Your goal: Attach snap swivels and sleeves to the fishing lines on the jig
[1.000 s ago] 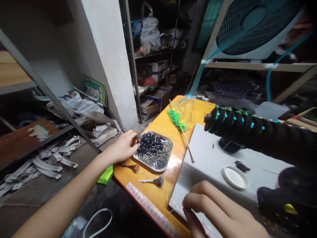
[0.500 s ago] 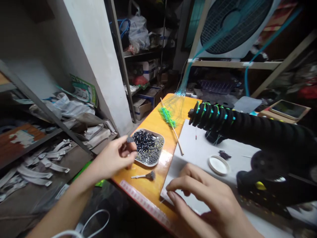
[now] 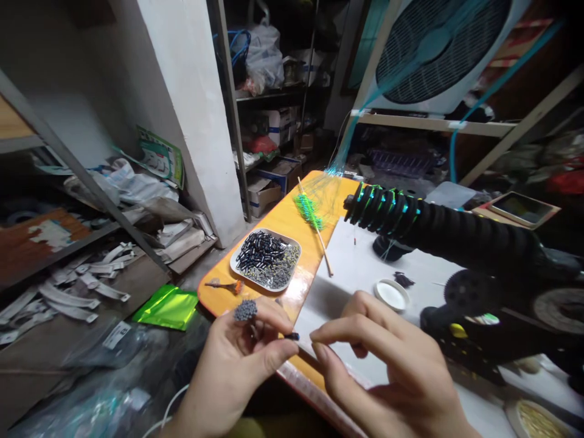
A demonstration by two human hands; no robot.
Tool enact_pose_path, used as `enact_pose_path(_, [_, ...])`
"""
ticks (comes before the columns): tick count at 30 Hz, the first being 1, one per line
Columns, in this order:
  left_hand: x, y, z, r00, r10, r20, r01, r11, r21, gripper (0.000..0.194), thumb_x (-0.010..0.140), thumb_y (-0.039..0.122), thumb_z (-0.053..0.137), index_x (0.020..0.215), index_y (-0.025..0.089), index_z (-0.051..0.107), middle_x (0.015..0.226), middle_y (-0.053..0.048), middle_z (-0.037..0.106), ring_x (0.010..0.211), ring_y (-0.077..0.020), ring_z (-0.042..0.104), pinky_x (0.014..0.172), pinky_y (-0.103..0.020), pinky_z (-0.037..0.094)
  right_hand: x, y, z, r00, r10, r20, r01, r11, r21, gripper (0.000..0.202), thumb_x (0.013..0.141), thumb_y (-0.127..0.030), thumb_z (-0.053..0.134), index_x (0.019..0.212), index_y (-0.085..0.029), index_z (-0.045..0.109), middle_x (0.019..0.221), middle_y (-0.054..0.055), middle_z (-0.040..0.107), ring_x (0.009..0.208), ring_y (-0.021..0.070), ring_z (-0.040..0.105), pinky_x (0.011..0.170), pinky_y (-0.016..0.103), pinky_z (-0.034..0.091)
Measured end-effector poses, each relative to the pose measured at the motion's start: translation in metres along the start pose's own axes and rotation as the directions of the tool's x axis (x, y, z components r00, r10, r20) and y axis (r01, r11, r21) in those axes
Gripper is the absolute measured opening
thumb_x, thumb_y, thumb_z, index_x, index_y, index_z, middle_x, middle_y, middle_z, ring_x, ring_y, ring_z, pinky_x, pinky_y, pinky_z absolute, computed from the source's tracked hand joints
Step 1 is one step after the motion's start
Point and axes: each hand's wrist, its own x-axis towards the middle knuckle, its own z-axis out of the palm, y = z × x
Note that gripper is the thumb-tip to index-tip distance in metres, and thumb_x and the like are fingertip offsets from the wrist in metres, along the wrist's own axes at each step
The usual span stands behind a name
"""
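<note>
Between the thumb and index finger of my left hand (image 3: 237, 371) is a small black cylinder (image 3: 291, 336), its tip pointing right. A cluster of tiny grey beads (image 3: 245, 310) sits on a finger of the same hand. My right hand (image 3: 392, 359) is close by on the right, thumb and index fingertips brought together; anything between them is too small to make out. Beyond my left hand stands a white tray (image 3: 269, 288) with black cylinders (image 3: 260, 250) and small grey and yellow pieces (image 3: 278, 271). A small brush with orange bristles (image 3: 225, 286) lies beside the tray.
A black ribbed arm wound with green and blue thread (image 3: 392, 210) reaches over the white sheet (image 3: 333, 261). Also on the orange table (image 3: 255, 228) is a stick with green fibres (image 3: 309, 213). A round white lid (image 3: 392, 295) lies right. A fan (image 3: 433, 55) stands behind.
My left hand has moved right and down from the tray to near my right hand, with the black cylinder now visible in its pinch. The view has shifted slightly; the right hand stays similarly posed.
</note>
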Motion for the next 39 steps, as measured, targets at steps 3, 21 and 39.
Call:
enact_pose_path(3, [-0.007,0.0,0.0,0.998,0.039,-0.049,-0.04,0.999,-0.015,0.013,0.075,0.02,0.084,0.079,0.025,0.073,0.076,0.004,0.066,0.074,-0.0106,0.062,0.071,-0.017,0.051,0.0,-0.002,-0.001,1.0,-0.001,0.017,0.002,1.0,-0.022,0.013,0.083,-0.005,0.064,0.08,-0.017,0.066,0.07,0.0,0.051,0.06,0.0112,0.05,0.052,0.023,0.038])
enact_pose_path(21, [-0.016,-0.002,-0.006,0.998,0.047,-0.034,-0.048,0.998,-0.031,0.013,0.078,0.014,0.081,0.078,0.022,0.071,0.079,0.002,0.066,0.074,-0.0122,0.063,0.072,-0.021,0.052,-0.003,-0.006,-0.001,0.998,-0.059,-0.005,0.059,0.998,-0.011,0.014,0.084,-0.005,0.062,0.086,-0.018,0.068,0.068,0.0,0.054,0.057,0.0109,0.05,0.05,0.022,0.039])
enact_pose_path(39, [-0.013,-0.002,-0.005,0.997,-0.074,0.01,0.074,0.996,-0.04,0.012,0.076,0.024,0.084,0.078,0.021,0.072,0.075,0.001,0.065,0.074,-0.0139,0.061,0.068,-0.022,0.05,-0.002,0.003,-0.007,0.97,-0.221,0.1,0.229,0.97,-0.077,0.021,0.096,-0.014,0.059,0.113,-0.016,0.072,0.089,0.008,0.073,0.07,0.0158,0.061,0.058,0.025,0.05])
